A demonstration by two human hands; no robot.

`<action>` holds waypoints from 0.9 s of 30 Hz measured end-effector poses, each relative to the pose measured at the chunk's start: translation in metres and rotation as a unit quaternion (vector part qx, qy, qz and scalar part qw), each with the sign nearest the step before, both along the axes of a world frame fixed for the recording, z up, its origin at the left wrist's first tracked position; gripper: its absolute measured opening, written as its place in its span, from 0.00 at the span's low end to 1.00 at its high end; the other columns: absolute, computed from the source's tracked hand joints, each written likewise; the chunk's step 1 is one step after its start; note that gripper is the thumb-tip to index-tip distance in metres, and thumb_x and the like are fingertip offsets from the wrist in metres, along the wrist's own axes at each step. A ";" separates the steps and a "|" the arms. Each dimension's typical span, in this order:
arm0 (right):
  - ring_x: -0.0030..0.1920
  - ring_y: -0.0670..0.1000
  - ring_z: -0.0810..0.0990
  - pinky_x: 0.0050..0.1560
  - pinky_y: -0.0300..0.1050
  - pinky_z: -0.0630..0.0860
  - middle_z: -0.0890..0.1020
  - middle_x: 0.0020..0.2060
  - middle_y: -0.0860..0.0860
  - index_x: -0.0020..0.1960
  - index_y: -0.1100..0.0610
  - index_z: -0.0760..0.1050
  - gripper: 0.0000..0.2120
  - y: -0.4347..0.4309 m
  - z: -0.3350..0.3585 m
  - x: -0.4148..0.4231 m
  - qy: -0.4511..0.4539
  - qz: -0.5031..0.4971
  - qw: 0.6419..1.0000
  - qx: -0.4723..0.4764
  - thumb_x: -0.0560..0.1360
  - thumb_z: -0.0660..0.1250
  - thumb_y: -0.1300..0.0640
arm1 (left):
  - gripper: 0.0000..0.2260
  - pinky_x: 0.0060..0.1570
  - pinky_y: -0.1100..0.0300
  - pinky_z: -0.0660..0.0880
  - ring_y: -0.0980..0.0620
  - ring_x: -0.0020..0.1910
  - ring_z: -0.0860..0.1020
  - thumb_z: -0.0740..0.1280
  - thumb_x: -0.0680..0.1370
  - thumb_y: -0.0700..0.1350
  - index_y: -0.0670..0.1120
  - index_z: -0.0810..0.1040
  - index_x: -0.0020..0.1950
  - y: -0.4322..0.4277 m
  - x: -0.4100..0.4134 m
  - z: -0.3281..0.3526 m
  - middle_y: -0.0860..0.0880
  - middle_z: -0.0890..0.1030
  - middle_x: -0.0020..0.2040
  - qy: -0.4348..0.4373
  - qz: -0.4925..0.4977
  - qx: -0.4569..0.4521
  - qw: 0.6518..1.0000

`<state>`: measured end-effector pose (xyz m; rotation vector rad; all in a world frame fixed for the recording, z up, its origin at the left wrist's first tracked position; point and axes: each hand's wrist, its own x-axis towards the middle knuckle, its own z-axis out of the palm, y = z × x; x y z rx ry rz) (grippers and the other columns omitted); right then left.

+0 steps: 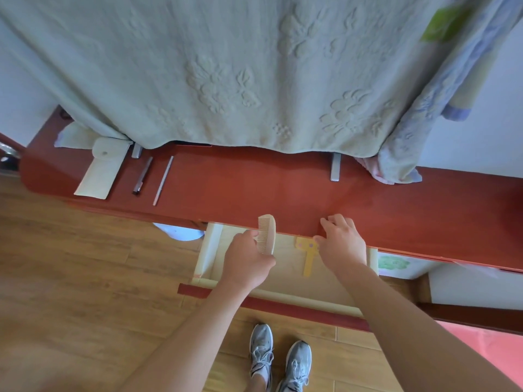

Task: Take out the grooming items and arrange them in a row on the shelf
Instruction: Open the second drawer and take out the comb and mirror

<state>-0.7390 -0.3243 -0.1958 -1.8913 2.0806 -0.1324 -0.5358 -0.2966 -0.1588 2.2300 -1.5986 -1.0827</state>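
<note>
My left hand (245,260) grips a pale wooden comb (267,233) by its lower end, teeth facing left, above the open drawer (210,250) and right at the front edge of the red-brown shelf (254,188). My right hand (341,241) rests on that shelf edge, fingers bent over it, holding nothing. A yellow comb-like item (308,257) with small pink spots lies in the drawer just left of my right hand. On the shelf's left end lie a cream pouch (102,171), a dark pen-like stick (143,176) and a thin white stick (163,181), side by side.
A large pale green towel (226,72) hangs over the back of the shelf, with a patterned blue cloth (441,89) at the right. Two metal brackets (335,166) stick out beneath the towel. Wooden floor and my grey shoes (278,360) lie below.
</note>
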 end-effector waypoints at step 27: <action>0.57 0.55 0.76 0.53 0.47 0.74 0.76 0.57 0.53 0.68 0.54 0.68 0.22 0.036 -0.035 0.019 -0.039 -0.080 0.984 0.156 0.78 0.61 0.46 | 0.29 0.59 0.52 0.74 0.47 0.58 0.76 0.72 0.72 0.46 0.46 0.69 0.72 -0.076 -0.001 -0.019 0.48 0.74 0.58 -0.038 -0.037 -0.075 0.996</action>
